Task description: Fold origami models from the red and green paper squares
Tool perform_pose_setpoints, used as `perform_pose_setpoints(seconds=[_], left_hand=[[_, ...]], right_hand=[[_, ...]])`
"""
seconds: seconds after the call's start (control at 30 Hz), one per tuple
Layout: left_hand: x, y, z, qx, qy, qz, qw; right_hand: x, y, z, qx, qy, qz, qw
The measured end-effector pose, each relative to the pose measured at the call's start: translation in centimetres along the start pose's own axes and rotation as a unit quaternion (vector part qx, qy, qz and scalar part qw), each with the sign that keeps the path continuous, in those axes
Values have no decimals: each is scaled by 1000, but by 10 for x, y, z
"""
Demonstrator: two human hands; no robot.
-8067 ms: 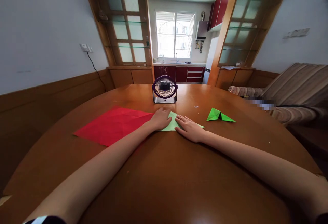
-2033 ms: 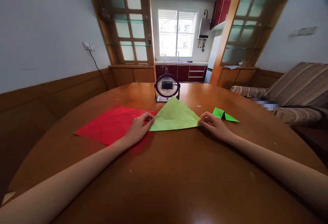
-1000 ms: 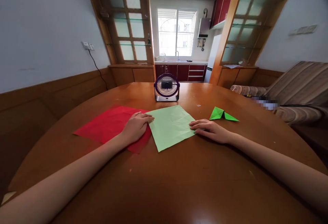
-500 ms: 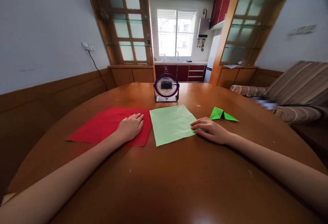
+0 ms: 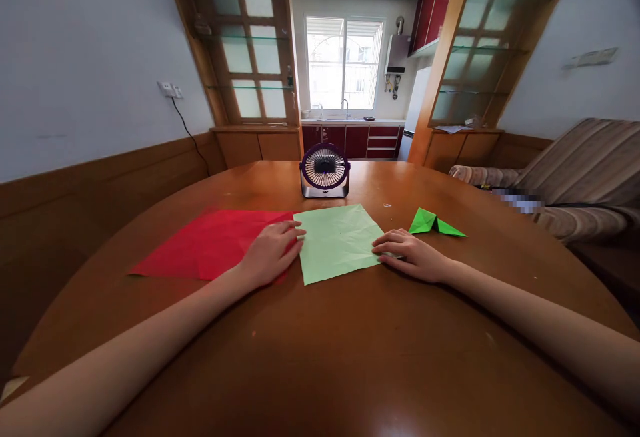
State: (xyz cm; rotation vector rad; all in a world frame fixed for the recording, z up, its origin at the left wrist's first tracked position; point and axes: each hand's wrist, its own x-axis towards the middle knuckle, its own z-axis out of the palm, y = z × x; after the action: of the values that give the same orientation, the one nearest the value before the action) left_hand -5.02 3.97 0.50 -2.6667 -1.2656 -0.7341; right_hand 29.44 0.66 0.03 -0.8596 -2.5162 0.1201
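Lying flat at twelve o'clock, the pale green sheet (image 5: 339, 242) shows creases but no standing fold. The left hand (image 5: 270, 255), fingers together, presses its nine o'clock edge; the right hand (image 5: 410, 255), fingers curled, holds three o'clock.

left hand (image 5: 270, 255) lies flat on the red paper (image 5: 210, 243), fingertips at the light green sheet (image 5: 340, 242). right hand (image 5: 410, 255) presses that sheet's right edge.

wooden table (image 5: 320, 350) bears red sheet (image 5: 215, 243), pale green sheet (image 5: 337, 240), fan (image 5: 325, 171).
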Motion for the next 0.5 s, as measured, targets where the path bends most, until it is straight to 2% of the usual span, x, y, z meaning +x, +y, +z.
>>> perform_pose_setpoints(seconds=[0.17, 0.3, 0.5], left_hand=[[-8, 28, 3, -56, -64, 73, 994], [-10, 37, 2, -73, -93, 99, 988], [-7, 35, 7, -83, -74, 112, 988]], right_hand=[[0, -1, 0, -17, -5, -8, 1000], [1, -6, 0, -26, -9, -6, 1000], [3, -14, 1, -24, 0, -9, 1000]])
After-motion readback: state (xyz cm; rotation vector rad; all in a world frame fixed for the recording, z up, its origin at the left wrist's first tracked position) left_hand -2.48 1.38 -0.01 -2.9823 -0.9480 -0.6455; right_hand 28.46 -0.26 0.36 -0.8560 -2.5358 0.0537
